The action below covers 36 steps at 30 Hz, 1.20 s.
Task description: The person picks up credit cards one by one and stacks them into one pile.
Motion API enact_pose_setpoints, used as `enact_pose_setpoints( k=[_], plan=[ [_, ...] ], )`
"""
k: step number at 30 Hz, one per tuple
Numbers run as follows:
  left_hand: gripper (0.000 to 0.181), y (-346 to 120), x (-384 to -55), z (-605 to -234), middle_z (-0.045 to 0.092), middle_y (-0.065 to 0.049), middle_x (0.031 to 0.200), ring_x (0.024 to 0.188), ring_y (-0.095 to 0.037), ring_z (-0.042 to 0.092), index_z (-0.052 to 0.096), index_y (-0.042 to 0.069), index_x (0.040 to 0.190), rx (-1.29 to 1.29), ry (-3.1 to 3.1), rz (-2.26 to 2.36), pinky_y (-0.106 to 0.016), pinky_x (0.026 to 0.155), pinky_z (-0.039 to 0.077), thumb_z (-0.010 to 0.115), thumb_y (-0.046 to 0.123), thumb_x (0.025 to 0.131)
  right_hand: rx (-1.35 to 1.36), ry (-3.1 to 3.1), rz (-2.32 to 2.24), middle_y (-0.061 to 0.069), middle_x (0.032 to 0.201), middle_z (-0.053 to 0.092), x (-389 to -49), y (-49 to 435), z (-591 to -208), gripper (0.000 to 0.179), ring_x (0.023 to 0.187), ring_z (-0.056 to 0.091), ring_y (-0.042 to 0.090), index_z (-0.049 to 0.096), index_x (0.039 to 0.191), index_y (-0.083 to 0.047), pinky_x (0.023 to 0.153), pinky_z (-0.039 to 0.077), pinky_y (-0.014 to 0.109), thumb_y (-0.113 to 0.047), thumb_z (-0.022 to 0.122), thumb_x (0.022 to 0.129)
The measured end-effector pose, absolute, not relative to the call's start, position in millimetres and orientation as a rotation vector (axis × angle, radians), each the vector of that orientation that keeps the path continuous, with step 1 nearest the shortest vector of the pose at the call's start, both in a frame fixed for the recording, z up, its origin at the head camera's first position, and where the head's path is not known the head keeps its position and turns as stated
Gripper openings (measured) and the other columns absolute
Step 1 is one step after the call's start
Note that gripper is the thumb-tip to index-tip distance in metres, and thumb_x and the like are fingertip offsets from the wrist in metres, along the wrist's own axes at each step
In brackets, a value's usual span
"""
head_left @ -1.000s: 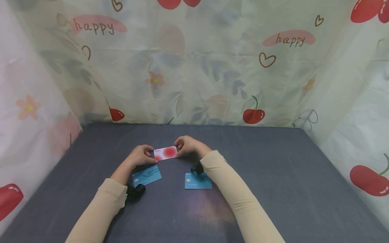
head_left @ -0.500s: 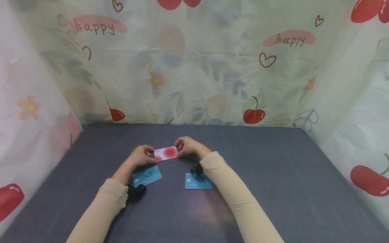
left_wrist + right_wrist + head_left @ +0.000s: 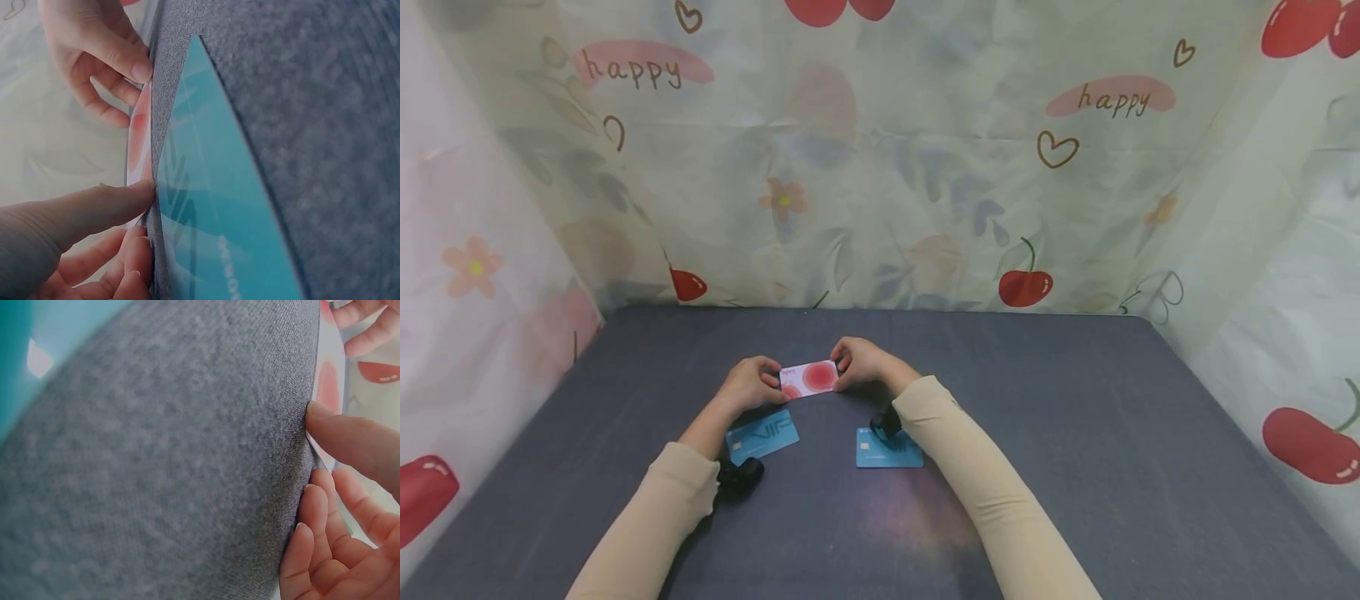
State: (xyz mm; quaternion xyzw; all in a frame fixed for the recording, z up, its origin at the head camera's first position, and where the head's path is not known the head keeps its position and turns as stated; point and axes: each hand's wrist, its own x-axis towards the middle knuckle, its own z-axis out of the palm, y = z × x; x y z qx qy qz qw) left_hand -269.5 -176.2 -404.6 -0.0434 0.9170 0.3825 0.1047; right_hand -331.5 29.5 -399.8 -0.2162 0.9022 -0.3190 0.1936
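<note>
A white and pink card with red circles lies near the middle of the table, between the two hands. My left hand holds its left end, with the thumb at the near corner and the other fingers curled behind. At the opposite end, my right hand pinches the card between thumb and fingers. One blue VIP card lies tilted just below the left hand. A second blue card lies below the right wrist, partly covered by the wrist camera.
The tabletop is dark grey cloth. Behind it hangs a pale curtain printed with cherries and flowers, and similar cloth runs along both sides. Black wrist cameras sit low over the table, close to the blue cards.
The left wrist has shifted very slightly to the right. Both hands stay at the ends of the pink card, and the blue cards lie where they were.
</note>
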Motion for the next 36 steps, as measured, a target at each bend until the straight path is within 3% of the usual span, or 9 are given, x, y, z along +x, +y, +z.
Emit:
enact_pose_setpoints(
  k=[11,21,27,36],
  plan=[
    [0.052,-174.0,-269.8,-405.8,0.064,-0.016,0.100,0.081,-0.019,0.057,0.051,-0.001,0.122,-0.144,2.694,1.170,-0.025,0.067,0.044,0.074,0.010,0.077,-0.588,2.523,-0.918,0.014,0.097,0.064,-332.1,29.3,-399.8,0.044,0.076,0.055,0.014,0.053,0.110,-0.001,0.067,0.044,0.018,-0.006,0.076,0.073],
    [0.059,-172.2,-268.3,-403.7,0.065,-0.018,0.106,0.086,-0.022,0.058,0.049,0.000,0.126,-0.144,2.713,1.225,-0.027,0.071,0.045,0.076,0.012,0.076,-0.547,2.515,-1.014,0.014,0.096,0.064,-328.8,31.2,-389.9,0.045,0.076,0.056,0.014,0.054,0.111,-0.002,0.071,0.048,0.021,-0.005,0.077,0.072],
    [0.060,-167.9,-266.0,-400.7,0.065,-0.019,0.109,0.086,-0.023,0.058,0.048,0.001,0.128,-0.172,2.739,1.267,-0.027,0.069,0.046,0.076,0.010,0.075,-0.534,2.529,-1.055,0.009,0.090,0.062,-326.2,33.4,-388.4,0.049,0.073,0.054,0.013,0.054,0.113,-0.002,0.068,0.048,0.020,-0.002,0.078,0.070],
    [0.062,-162.5,-265.0,-399.8,0.066,-0.018,0.104,0.084,-0.023,0.058,0.049,0.001,0.129,-0.126,2.788,1.288,-0.023,0.064,0.043,0.077,0.012,0.074,-0.582,2.561,-1.043,0.011,0.093,0.063,-321.7,43.3,-384.8,0.053,0.074,0.057,0.014,0.054,0.117,-0.002,0.070,0.049,0.022,-0.004,0.078,0.070]
  ],
)
